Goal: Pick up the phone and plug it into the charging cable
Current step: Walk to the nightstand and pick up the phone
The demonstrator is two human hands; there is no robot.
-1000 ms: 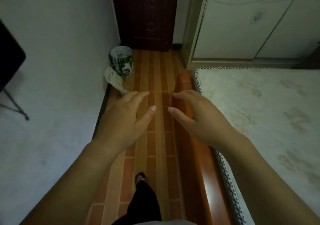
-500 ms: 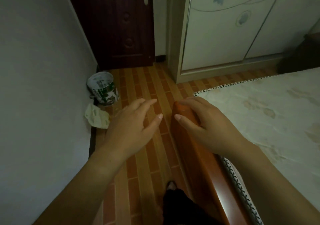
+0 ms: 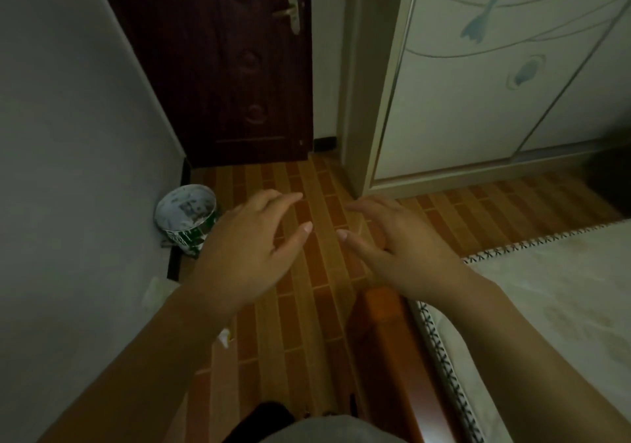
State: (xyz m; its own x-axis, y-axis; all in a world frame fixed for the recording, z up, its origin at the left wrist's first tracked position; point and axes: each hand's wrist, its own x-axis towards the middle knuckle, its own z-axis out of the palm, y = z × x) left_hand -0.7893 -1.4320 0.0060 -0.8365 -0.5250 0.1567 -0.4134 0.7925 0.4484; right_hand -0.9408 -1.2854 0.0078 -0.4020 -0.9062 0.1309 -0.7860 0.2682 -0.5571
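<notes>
No phone or charging cable showing in this view.

Neither one shows up on the brick-pattern floor (image 3: 307,306), on the bed (image 3: 563,306) or by the door, so can't say a thing about their look, pose or spot from here.
</notes>
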